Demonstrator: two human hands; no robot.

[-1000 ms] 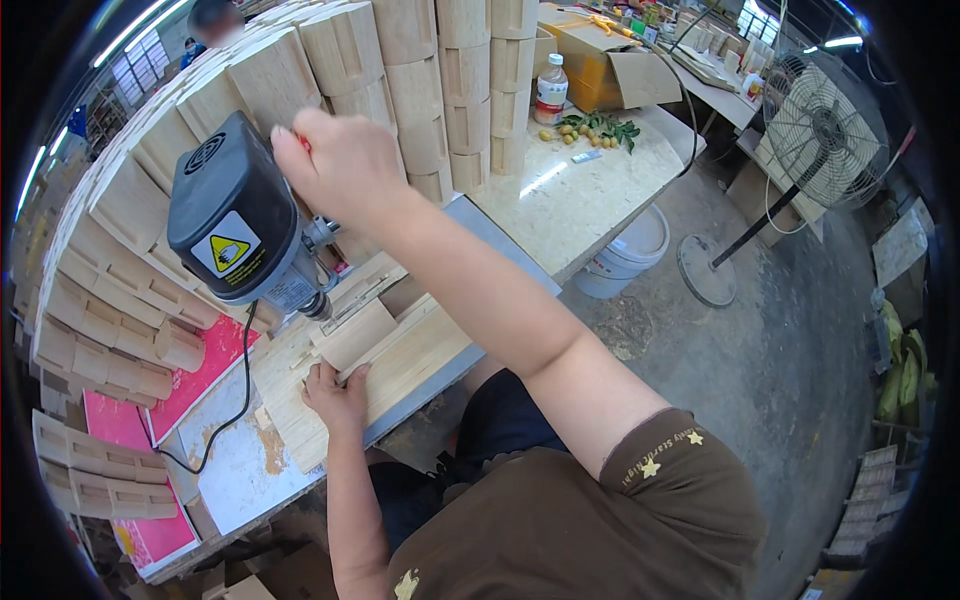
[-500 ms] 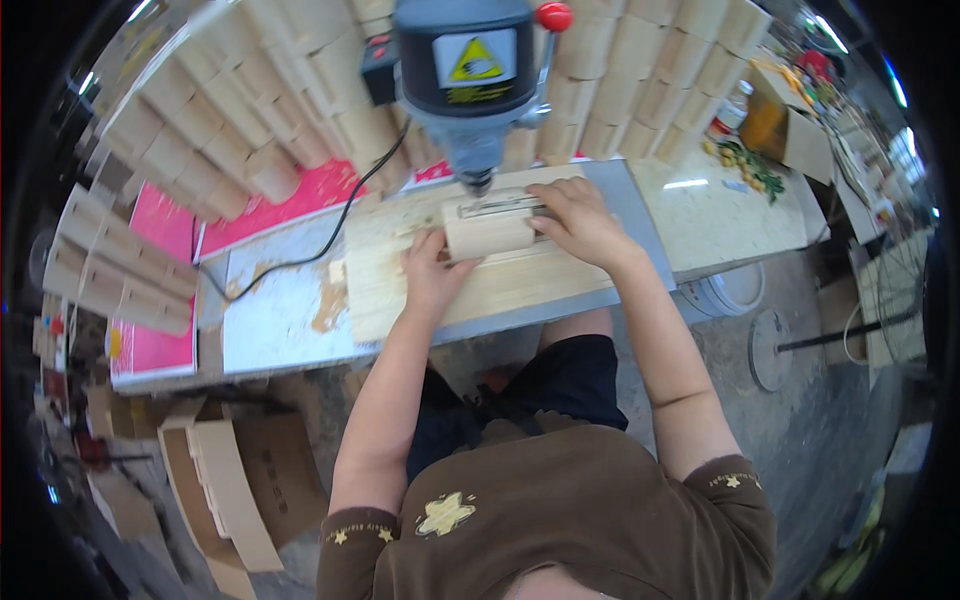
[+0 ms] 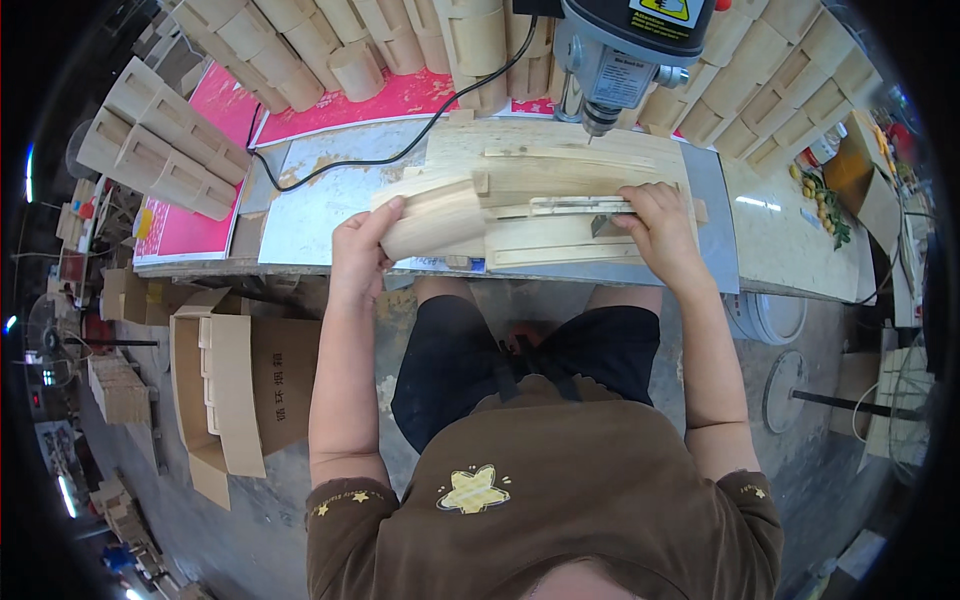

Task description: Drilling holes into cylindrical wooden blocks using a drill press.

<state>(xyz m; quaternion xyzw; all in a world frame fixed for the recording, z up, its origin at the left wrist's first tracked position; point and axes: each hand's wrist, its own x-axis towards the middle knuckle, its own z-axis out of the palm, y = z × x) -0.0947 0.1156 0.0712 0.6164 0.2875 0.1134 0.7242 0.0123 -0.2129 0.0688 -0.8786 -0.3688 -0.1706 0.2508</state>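
Note:
My left hand [image 3: 362,243] is closed round one end of a pale, round-sided wooden piece [image 3: 432,220], slightly blurred and tilted over the left part of the wooden jig [image 3: 565,178]. My right hand [image 3: 660,230] pinches the right end of a slim, light-coloured slotted strip [image 3: 572,205]; a small metal plate [image 3: 603,225] shows under its fingers. Long wooden rails [image 3: 570,254] lie along the jig's front and back. Above, behind my right hand, hangs a bench drill [image 3: 625,65], its chuck [image 3: 600,120] clear of the wood.
Stacks of similar wooden pieces [image 3: 475,45] line the back of the bench, with more at the left [image 3: 165,150]. A black cable [image 3: 400,155] crosses the white board. An open cardboard box [image 3: 235,380] stands below left, a white bucket [image 3: 765,318] below right.
The wooden piece has come out from under the drill and moved left in my left hand. My right hand has left it and now grips the strip. The view has shifted too.

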